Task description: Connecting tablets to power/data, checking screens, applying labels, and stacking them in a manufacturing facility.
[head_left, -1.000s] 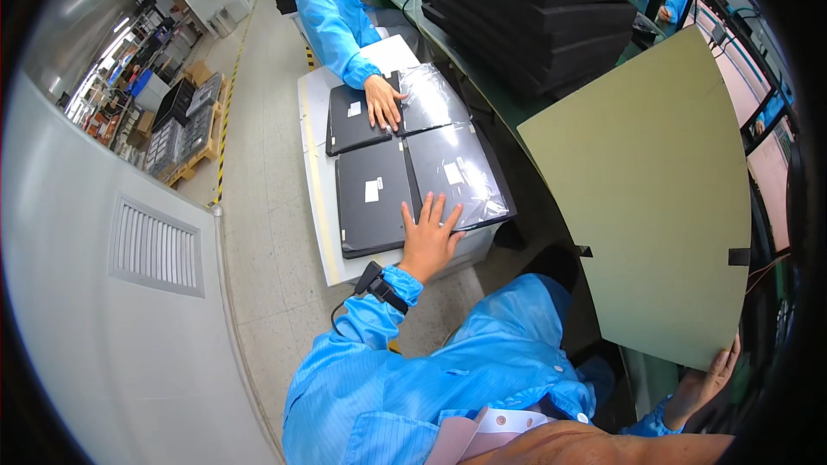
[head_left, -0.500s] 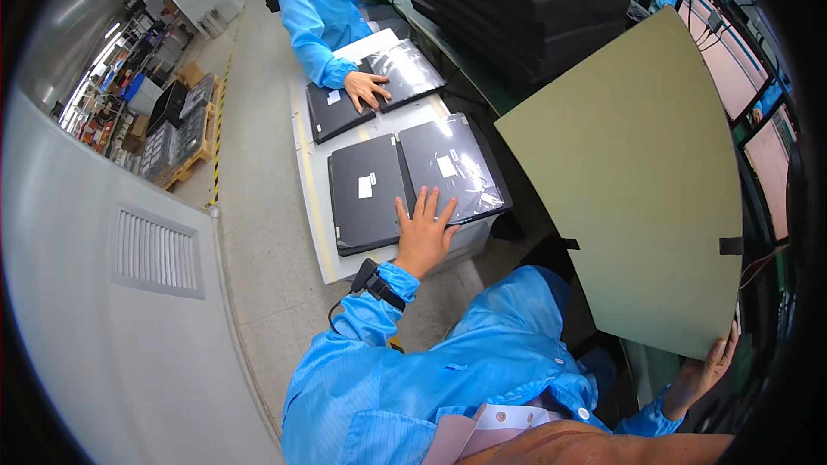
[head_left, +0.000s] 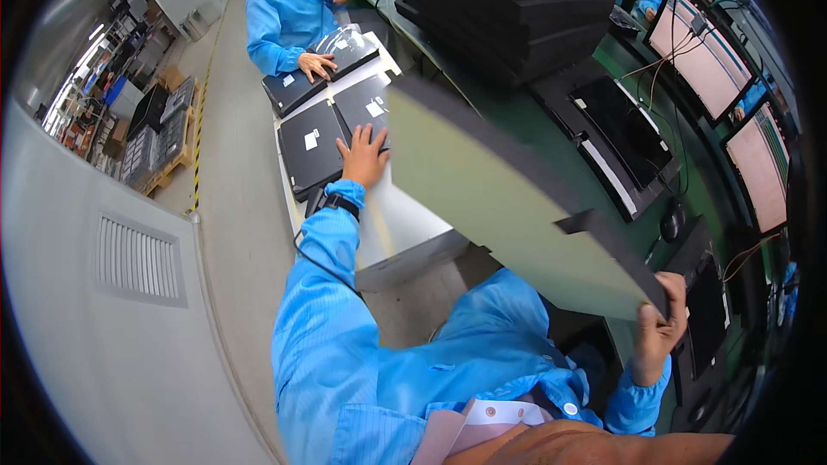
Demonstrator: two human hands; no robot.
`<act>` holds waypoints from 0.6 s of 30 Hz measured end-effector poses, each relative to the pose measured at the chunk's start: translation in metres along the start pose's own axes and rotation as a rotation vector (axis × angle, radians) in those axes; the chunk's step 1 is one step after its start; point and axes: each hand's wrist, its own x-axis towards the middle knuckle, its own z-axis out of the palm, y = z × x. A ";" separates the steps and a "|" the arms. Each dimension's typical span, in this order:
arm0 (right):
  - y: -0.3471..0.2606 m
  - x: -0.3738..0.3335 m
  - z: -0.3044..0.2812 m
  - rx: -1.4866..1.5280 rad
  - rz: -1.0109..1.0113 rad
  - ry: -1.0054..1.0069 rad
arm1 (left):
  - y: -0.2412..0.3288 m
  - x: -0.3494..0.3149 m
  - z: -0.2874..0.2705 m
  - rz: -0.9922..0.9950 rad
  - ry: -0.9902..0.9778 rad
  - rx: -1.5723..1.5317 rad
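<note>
My right hand (head_left: 659,327) is closed on the near corner of a large flat board (head_left: 482,207), thumb on one side and fingers on the other. The board has a pale green face and a thick dark edge; it is held tilted, its far end over the white table. Fingers spread, my left hand (head_left: 363,158) rests at the near edge of two dark flat laptop-like panels, a left panel (head_left: 300,164) and a right panel (head_left: 355,112), both with white labels. Part of the right one is hidden behind the board.
Across the white table (head_left: 405,228), a co-worker in blue (head_left: 297,13) touches another dark panel (head_left: 286,96). A tall stack of black foam (head_left: 517,9) stands on the green bench (head_left: 603,60). Rightward are a dark screen panel (head_left: 620,131), a mouse (head_left: 673,220) and monitors (head_left: 702,47).
My right hand has swung the board leftward and tilted it, uncovering the bench. My left hand has moved forward and left along the panels. The co-worker has lifted one hand off the panels.
</note>
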 end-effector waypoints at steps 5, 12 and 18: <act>-0.014 0.025 0.049 0.052 -0.155 -0.211 | -0.044 0.043 -0.006 -0.017 -0.053 -0.166; -0.022 0.087 0.121 -0.011 -0.862 -0.440 | -0.116 -0.049 -0.131 -0.214 0.114 -1.342; 0.030 0.063 0.209 -0.078 -0.697 -0.622 | -0.145 -0.197 -0.160 -0.531 0.310 -1.133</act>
